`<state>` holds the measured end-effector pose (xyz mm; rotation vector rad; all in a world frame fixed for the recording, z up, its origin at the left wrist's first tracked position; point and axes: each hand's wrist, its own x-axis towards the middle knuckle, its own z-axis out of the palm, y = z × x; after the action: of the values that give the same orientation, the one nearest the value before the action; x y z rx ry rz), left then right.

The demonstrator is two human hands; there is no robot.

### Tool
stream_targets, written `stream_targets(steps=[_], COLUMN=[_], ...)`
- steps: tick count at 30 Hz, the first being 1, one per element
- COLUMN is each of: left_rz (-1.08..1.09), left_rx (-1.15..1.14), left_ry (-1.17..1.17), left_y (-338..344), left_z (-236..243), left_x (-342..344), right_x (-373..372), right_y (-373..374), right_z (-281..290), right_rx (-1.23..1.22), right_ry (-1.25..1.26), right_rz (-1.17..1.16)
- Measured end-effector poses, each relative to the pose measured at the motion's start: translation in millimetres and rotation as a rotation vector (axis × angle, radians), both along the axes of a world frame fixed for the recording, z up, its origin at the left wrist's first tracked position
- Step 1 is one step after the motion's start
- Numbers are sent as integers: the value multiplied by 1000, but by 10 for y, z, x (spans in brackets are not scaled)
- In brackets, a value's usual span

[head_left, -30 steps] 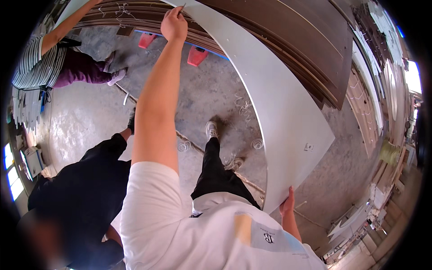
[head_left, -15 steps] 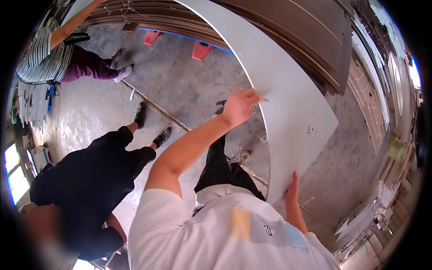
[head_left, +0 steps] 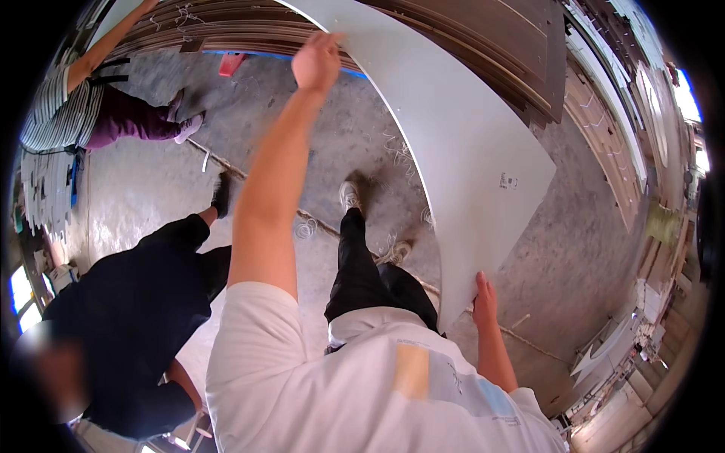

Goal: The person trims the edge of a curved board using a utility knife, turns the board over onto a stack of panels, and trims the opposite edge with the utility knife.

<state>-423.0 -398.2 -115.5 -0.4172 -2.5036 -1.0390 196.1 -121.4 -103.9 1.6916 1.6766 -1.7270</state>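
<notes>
A large pale grey board point(head_left: 468, 151) stretched from the person's waist away to the top of the view, its near part above the concrete floor point(head_left: 521, 309) and its far part across a stack of brown boards point(head_left: 483, 45). A small label point(head_left: 507, 180) showed on its face. The right hand point(head_left: 485, 302) held the board's right edge near its close end, fingers closed on it. The left hand point(head_left: 317, 64) was at the far left edge, fingers curled in; blur hid whether they gripped anything. Beyond, a red block point(head_left: 232, 64) sat below the brown stack, and loose string point(head_left: 306, 228) lay near the person's shoes point(head_left: 350, 195). To the left were a co-worker in dark clothes point(head_left: 136, 302) and another in a striped shirt point(head_left: 60, 106).
</notes>
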Motion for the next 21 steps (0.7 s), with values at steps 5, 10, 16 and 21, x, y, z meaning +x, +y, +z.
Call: stream_targets(steps=[5, 10, 16, 21], left_rz=[-272, -581, -441, 67], left_rx=[-141, 34, -261, 101], left_ry=[-47, -152, -92, 76], left_y=[454, 616, 267, -31], left_z=[33, 8, -256, -47], left_x=[1541, 3586, 3558, 1246], right_x=[-37, -159, -217, -276], right_y=[41, 33, -102, -140], right_z=[-163, -184, -30, -76], right_rx=[129, 33, 17, 13], right_ry=[25, 44, 89, 129], right_rz=[80, 51, 55, 118])
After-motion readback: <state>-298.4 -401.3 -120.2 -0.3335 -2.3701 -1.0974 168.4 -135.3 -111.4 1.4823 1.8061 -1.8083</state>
